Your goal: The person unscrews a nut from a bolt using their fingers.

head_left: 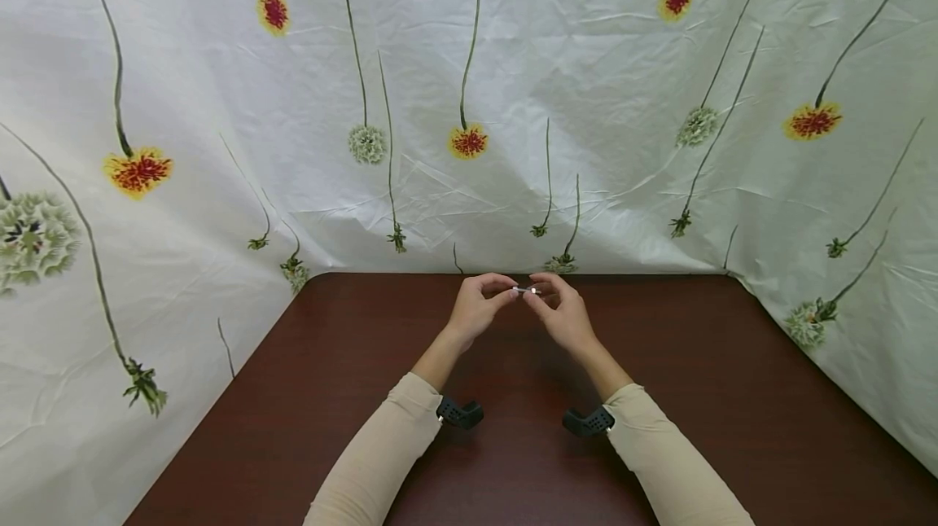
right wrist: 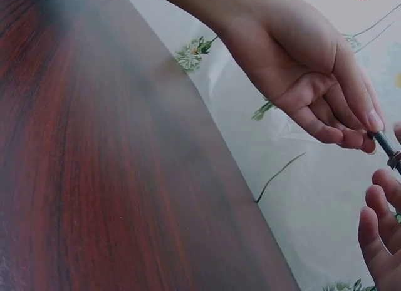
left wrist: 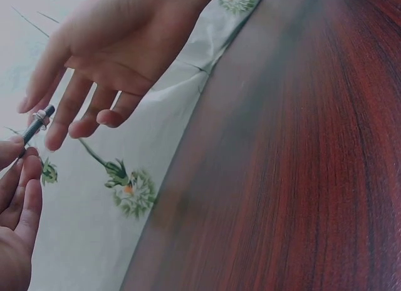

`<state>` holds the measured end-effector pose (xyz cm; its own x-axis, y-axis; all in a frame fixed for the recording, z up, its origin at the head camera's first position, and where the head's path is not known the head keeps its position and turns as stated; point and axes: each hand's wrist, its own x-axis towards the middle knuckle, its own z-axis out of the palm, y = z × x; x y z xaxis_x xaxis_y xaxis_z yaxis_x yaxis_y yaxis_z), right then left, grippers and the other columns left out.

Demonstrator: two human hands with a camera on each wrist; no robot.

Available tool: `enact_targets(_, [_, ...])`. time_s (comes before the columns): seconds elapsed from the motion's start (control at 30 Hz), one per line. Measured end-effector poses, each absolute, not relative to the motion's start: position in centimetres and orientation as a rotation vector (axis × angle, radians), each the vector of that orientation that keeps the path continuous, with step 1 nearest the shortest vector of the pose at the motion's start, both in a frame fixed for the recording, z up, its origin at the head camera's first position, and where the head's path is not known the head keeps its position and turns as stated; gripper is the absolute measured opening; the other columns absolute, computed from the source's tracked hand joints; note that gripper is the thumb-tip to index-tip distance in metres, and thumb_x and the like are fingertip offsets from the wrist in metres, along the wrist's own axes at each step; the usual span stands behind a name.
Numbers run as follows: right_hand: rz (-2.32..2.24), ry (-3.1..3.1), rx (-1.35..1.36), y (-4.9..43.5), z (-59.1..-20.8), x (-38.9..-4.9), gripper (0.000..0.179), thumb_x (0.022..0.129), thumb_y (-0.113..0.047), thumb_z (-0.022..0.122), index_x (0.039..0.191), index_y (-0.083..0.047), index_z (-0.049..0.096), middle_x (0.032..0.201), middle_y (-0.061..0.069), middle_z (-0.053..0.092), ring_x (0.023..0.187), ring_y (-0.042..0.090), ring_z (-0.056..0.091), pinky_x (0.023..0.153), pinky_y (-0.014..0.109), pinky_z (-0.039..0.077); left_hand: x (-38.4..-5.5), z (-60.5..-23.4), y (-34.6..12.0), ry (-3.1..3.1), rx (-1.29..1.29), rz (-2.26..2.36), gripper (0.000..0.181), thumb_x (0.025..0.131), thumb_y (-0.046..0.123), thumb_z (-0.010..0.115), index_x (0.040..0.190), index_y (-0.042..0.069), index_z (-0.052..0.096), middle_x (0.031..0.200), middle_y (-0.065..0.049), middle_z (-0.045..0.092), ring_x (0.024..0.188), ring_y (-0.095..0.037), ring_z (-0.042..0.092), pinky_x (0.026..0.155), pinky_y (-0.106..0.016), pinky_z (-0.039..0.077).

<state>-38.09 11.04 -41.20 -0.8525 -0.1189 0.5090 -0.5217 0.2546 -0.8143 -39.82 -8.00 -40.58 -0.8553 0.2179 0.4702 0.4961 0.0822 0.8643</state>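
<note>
A metal bolt [left wrist: 28, 133] with a nut [left wrist: 41, 117] on its shank is held up above the far edge of the table. My left hand [head_left: 472, 306] pinches one end of the bolt between thumb and fingertips, as both wrist views show. At the other end is my right hand [head_left: 564, 314], thumb and fingers spread loosely about the nut. Space shows between the nut [right wrist: 395, 158] and the nearest right fingers [right wrist: 380, 200]. Whether the right thumb tip touches the nut is unclear.
Below the hands lies a dark reddish-brown wooden table [head_left: 293, 428]. A white cloth [head_left: 410, 184] printed with flowers and stems hangs behind it and along both sides. Each wrist carries a black strap [head_left: 460, 414]. The sleeves are beige.
</note>
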Motion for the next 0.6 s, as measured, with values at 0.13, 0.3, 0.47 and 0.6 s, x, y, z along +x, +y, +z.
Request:
enact_targets(0.13, [1.642,-2.178,0.563,10.95,-41.21,-38.14,0.022,0.104,-0.015,0.066,0.119,0.000,0.071,0.099,0.017,0.072,0.081,0.025,0.069,0.073,0.055,0.059,-39.80,-40.58,-7.98,-2.135,-0.716,-1.869,0.013,0.095,0.005,0.075,0.107,0.000,0.076,0.103,-0.009,0.075,0.095,-0.023,0.071,0.088,-0.047,0.057])
enact_targets(0.3, [1.594,-2.148,0.622,11.06,-41.16,-38.25,0.019,0.098,-0.001,0.071,0.116,0.003,0.069,0.104,0.015,0.072,0.087,0.031,0.070,0.070,0.037,0.058,-39.86,-40.67,-7.99,-2.135,-0.720,-1.855,0.013,0.095,0.005,0.076,0.107,0.000,0.076,0.102,-0.009,0.075,0.094,-0.023,0.072,0.088,-0.050,0.056])
enact_targets(0.47, [1.588,-2.160,0.619,11.07,-41.21,-38.28,0.029,0.097,-0.005,0.074,0.125,-0.001,0.067,0.113,0.016,0.069,0.091,0.030,0.069,0.071,0.031,0.056,-39.86,-40.66,-8.07,-2.147,-0.712,-1.832,0.014,0.095,0.007,0.076,0.107,0.000,0.076,0.102,-0.007,0.076,0.097,-0.021,0.069,0.082,-0.034,0.055])
enact_targets(0.6, [1.636,-2.181,0.561,11.00,-41.20,-38.17,0.023,0.103,-0.015,0.068,0.121,-0.001,0.070,0.102,0.013,0.072,0.083,0.025,0.069,0.072,0.046,0.059,-39.89,-40.61,-8.07,-2.144,-0.716,-1.851,0.015,0.095,0.007,0.076,0.108,-0.001,0.076,0.103,-0.007,0.076,0.098,-0.022,0.070,0.083,-0.034,0.056])
